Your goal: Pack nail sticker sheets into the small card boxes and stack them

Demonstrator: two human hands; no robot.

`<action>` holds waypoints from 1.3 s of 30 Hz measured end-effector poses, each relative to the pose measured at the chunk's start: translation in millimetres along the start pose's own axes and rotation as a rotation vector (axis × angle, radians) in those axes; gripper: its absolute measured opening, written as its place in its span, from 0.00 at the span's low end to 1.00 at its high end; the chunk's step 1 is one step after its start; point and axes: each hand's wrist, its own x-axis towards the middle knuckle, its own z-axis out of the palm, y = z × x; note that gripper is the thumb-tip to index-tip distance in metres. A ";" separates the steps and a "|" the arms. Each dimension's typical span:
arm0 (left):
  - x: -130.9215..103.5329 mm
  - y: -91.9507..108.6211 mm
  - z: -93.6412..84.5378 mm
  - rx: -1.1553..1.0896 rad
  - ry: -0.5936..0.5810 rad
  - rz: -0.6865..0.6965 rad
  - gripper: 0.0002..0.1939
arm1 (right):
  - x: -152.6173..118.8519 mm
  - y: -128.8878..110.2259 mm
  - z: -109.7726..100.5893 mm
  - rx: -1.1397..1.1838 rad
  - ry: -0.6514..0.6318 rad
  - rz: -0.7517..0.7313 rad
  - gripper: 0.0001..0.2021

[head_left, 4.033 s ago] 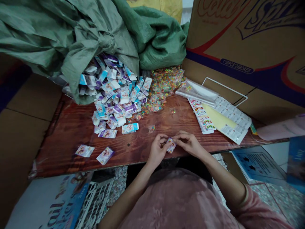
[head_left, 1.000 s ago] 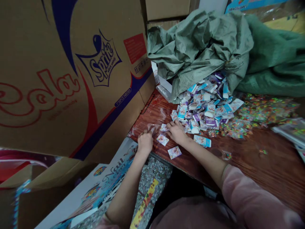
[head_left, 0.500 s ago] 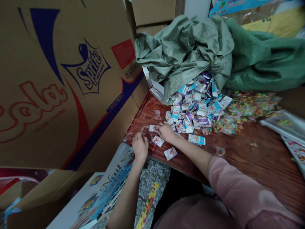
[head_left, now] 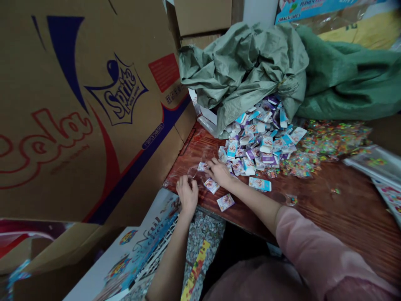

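My surface (head_left: 328, 217) is reddish-brown wood. Near its left near corner I have clear film (head_left: 191, 169) and three small flat boxes (head_left: 225, 202), strung toward the near edge. Farther back, a heap of boxes (head_left: 250, 146) spills from the grey-green sack (head_left: 247, 71), one blue-and-white box (head_left: 260, 184) just in front. Rightward lie packets of coloured bits (head_left: 332, 140), then clear plastic (head_left: 376, 163).

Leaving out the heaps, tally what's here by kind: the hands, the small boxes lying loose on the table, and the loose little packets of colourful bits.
Hands, left hand and right hand: 2
Loose boxes, purplish: 3
Loose box, blue-ended: 1
Loose packets: 2
Total: 8
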 end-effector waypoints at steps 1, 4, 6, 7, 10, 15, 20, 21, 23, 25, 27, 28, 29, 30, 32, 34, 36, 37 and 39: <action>-1.7 -1.1 0.2 -0.018 0.000 -0.004 0.07 | -5.2 -0.4 -3.1 0.009 -0.003 -0.005 0.15; -5.9 -3.4 1.0 -0.073 0.010 -0.011 0.07 | -24.9 -2.8 -7.7 0.045 -0.085 -0.005 0.16; -7.7 -3.9 1.8 -0.096 0.022 -0.020 0.07 | -36.5 -5.4 -7.4 0.070 -0.157 0.000 0.21; -8.2 -4.0 2.4 -0.102 0.026 -0.026 0.07 | -40.2 -6.7 -7.3 0.079 -0.181 0.002 0.24; -9.1 -4.4 4.7 -0.106 0.032 -0.040 0.07 | -40.3 -8.7 -10.4 0.105 -0.183 0.008 0.23; -9.9 -6.1 10.1 -0.090 0.073 -0.008 0.06 | -14.3 -8.6 -13.8 0.189 -0.108 0.009 0.17; -9.8 -5.8 12.4 -0.064 0.085 0.020 0.06 | 8.0 -13.0 12.8 0.248 -0.078 -0.028 0.15; -9.8 -5.6 12.6 -0.058 0.086 0.021 0.06 | 9.7 -13.7 17.7 0.259 -0.064 -0.037 0.16; -9.7 -5.5 12.8 -0.046 0.088 0.021 0.07 | 10.0 -12.8 22.2 0.278 -0.034 -0.045 0.18; -9.7 -5.6 13.4 -0.035 0.088 0.018 0.07 | 6.2 -8.1 19.0 0.287 -0.011 -0.031 0.17; -9.8 -5.9 14.2 -0.025 0.085 0.015 0.06 | -0.3 -0.4 10.7 0.284 -0.005 -0.012 0.12; -9.9 -6.0 14.7 -0.022 0.084 0.013 0.06 | -3.8 3.4 6.2 0.280 -0.011 -0.006 0.10; -9.9 -6.1 15.2 -0.019 0.083 0.011 0.06 | -6.9 6.6 2.3 0.273 -0.020 -0.004 0.08; -10.0 -6.2 15.6 -0.017 0.084 0.010 0.06 | -9.3 8.5 -0.2 0.265 -0.030 -0.004 0.07; -10.0 -6.2 16.1 -0.015 0.086 0.013 0.07 | -11.4 7.7 -0.1 0.243 -0.046 -0.008 0.06; -10.1 -5.9 16.1 -0.013 0.088 0.019 0.07 | -9.7 1.0 6.5 0.216 -0.050 -0.009 0.09; -10.2 -5.3 15.7 -0.009 0.088 0.022 0.07 | -5.8 -8.0 15.9 0.187 -0.050 -0.014 0.13; -10.3 -5.0 15.4 -0.007 0.086 0.022 0.07 | -4.0 -12.1 19.8 0.173 -0.048 -0.018 0.15; -10.6 -4.4 14.7 -0.006 0.082 0.022 0.07 | -1.5 -16.7 22.5 0.151 -0.046 -0.024 0.16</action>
